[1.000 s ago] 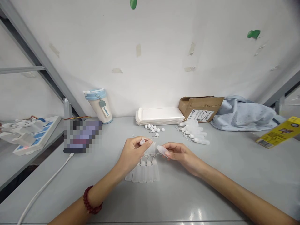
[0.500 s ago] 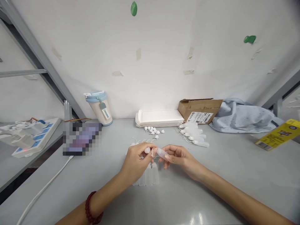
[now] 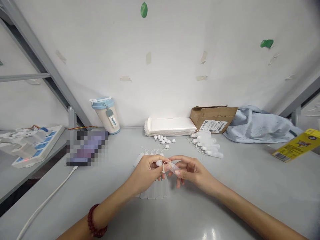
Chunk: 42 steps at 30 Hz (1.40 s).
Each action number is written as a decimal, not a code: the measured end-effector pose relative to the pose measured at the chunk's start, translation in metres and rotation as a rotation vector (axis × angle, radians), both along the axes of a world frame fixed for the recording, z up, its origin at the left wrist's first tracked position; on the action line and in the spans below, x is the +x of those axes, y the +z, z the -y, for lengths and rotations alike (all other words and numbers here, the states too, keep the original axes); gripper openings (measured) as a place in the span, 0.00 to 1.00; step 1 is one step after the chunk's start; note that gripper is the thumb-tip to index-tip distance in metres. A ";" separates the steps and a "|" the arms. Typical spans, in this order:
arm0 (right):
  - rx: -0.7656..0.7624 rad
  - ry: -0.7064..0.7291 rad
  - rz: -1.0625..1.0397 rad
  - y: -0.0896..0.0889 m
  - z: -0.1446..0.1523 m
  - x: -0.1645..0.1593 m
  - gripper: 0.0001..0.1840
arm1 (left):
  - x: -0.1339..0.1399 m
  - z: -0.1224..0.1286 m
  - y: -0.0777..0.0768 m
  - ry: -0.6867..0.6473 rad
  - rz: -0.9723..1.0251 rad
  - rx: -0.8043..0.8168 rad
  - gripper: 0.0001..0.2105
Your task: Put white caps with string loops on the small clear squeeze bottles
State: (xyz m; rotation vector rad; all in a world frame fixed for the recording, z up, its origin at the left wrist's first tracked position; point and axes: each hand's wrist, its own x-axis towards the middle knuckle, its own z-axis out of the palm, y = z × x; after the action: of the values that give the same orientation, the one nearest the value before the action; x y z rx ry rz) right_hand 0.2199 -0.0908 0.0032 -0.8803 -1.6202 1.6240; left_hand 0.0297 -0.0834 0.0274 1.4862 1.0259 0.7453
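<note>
Between my hands, over the middle of the table, is a small translucent plastic bottle (image 3: 175, 168). My right hand (image 3: 191, 169) is closed round its body, thumb on the near side. My left hand (image 3: 146, 171) pinches the bottle's neck end, where a thin looped strap shows. A white cap (image 3: 159, 163) sits at the left fingers, off the bottle. Beneath my hands lies a row of similar translucent bottles (image 3: 155, 191), partly covered by my fingers. More bottles (image 3: 138, 160) with thin straps lie just behind my left hand.
Loose white caps (image 3: 163, 139) lie behind my hands. Strapped bottles (image 3: 212, 153) are grouped at the right, before a cardboard box (image 3: 212, 116) and white flat stack (image 3: 171, 126). Around them are a tumbler (image 3: 106, 115), blurred phone (image 3: 88, 148), power strip (image 3: 40, 150), cloth (image 3: 260, 125) and yellow box (image 3: 297, 146).
The bottle's neck end has come in closer to my left fingers, and my two hands now meet at the fingertips. The white cap has shifted slightly right and down.
</note>
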 end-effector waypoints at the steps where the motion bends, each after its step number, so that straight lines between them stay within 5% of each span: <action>1: 0.046 -0.012 0.027 0.001 0.001 0.000 0.21 | 0.000 -0.001 0.000 -0.002 -0.006 -0.005 0.10; 11: 0.726 -0.323 0.309 -0.005 0.006 0.001 0.15 | 0.000 0.003 -0.004 0.053 -0.112 0.062 0.12; 19: 1.047 -0.285 0.336 -0.007 0.002 -0.002 0.18 | 0.004 0.004 -0.004 0.002 -0.124 0.122 0.17; 29: 1.154 -0.186 0.375 -0.003 0.004 -0.001 0.20 | -0.002 0.001 -0.012 -0.135 -0.204 0.160 0.25; 42: 1.226 -0.110 0.438 -0.006 0.010 -0.001 0.25 | -0.007 0.002 -0.004 -0.364 -0.225 0.000 0.23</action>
State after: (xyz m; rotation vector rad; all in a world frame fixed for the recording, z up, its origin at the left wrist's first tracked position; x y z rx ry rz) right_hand 0.2190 -0.1003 -0.0028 -0.6052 -2.3135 0.1393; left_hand 0.0226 -0.0854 0.0234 1.7235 0.8833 0.3243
